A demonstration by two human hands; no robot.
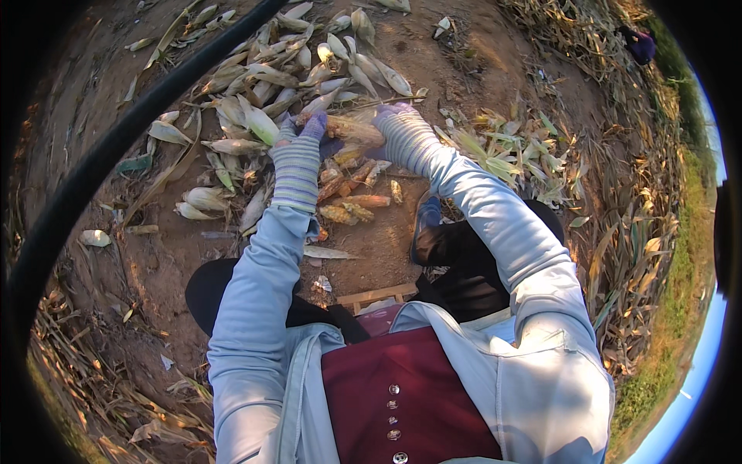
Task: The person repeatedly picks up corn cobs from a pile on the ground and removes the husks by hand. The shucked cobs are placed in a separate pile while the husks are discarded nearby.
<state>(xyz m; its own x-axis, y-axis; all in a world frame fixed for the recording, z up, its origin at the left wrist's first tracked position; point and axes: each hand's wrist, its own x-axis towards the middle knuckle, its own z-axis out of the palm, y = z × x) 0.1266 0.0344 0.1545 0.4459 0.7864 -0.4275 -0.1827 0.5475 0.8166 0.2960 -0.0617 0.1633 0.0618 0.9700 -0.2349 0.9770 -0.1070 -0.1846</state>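
A corn ear [353, 129], pale and partly blurred, lies across the space between my two gloved hands. My left hand [300, 132], in a striped knit glove with purple fingertips, grips its left end with the thumb on top. At the other end is my right hand [400, 127], in a matching glove, close against the ear; its fingers are mostly hidden, so its grip is unclear. Below the hands, several husked corn cobs [353, 203] in yellow and orange lie on the soil. A heap of unhusked corn ears [272, 81] spreads beyond and left of my left hand.
Loose pale green husks [510, 151] are piled right of my right hand. Dry corn stalks [626, 255] line the right side. My shoe [428, 223] stands near the cobs. A wooden slatted edge [377, 294] shows below me. A dark curved strap [139, 122] crosses the left view.
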